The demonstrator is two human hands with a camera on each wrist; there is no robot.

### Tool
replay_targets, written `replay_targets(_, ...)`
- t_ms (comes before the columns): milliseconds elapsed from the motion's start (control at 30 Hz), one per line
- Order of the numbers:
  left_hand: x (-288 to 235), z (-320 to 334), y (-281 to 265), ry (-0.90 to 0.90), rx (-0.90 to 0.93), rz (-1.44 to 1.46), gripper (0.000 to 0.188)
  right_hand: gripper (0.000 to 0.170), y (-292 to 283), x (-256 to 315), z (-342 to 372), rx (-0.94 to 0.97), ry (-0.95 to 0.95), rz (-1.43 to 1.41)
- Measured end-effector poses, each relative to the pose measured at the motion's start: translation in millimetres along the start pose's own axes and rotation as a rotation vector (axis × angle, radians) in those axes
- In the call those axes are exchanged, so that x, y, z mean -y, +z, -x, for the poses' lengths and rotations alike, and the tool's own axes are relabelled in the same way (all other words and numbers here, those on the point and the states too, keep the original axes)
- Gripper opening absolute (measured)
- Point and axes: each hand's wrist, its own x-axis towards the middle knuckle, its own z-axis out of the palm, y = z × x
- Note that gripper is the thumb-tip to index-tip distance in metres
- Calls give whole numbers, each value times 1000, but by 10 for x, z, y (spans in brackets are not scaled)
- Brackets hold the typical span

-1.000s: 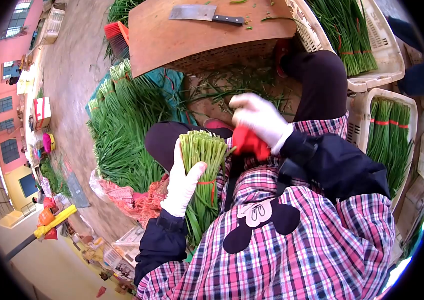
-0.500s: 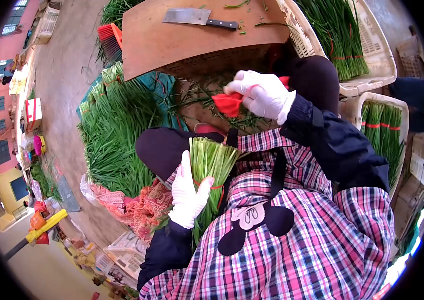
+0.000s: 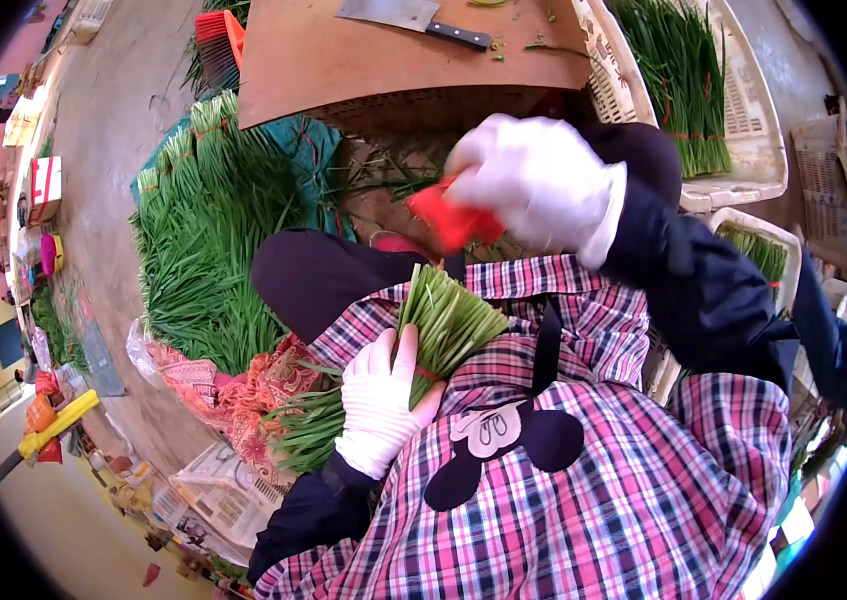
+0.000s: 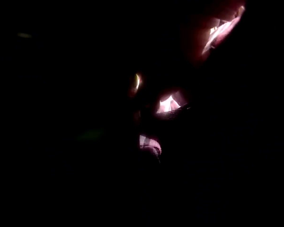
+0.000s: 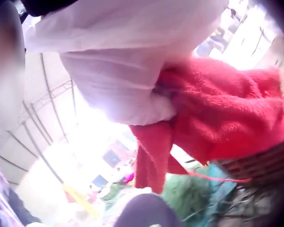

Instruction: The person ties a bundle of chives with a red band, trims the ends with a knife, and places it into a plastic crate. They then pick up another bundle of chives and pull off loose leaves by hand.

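One crumpled, fuzzy red cloth (image 5: pixel 217 109) in the white-gloved right hand (image 3: pixel 539 180).

We see rough, fuzzy pile on the cloth (image 5: pixel 222 111) and thin, creased fabric in the gloves (image 3: pixel 376 395). The stems (image 3: pixel 449 325) look smooth. The blade (image 3: pixel 391 12) is metal, its handle (image 3: pixel 459 36) matt; the board (image 3: pixel 374 70) reads to us as smooth wood, the crate (image 3: pixel 749 120) as hard plastic, the smock (image 3: pixel 644 500) as matt woven cloth.
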Motion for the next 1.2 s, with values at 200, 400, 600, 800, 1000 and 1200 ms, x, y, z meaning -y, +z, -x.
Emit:
replay_targets(200,-29,32,-26,-16,33,-71,78,16,873,-181,414,346,-182,-232)
replay_targets(400,45,103,-56,-98,36,53,97,15,165,-752,17,205,210,143)
replay_targets(600,-28,236,-333,-248,65,91,102,40,-238,-1195,-655,-214,209,367)
replay_targets(800,74,226,-318,-428,168,177,101,57,-38,-678,-315,-438,277,-11)
replay_targets(1000,244,229,-296,-448,153,414,80,47,764,80,880,610,570,-308)
replay_targets(1200,116,229,-274,-390,108,395,71,82,1443,303,901,402,336,-1124)
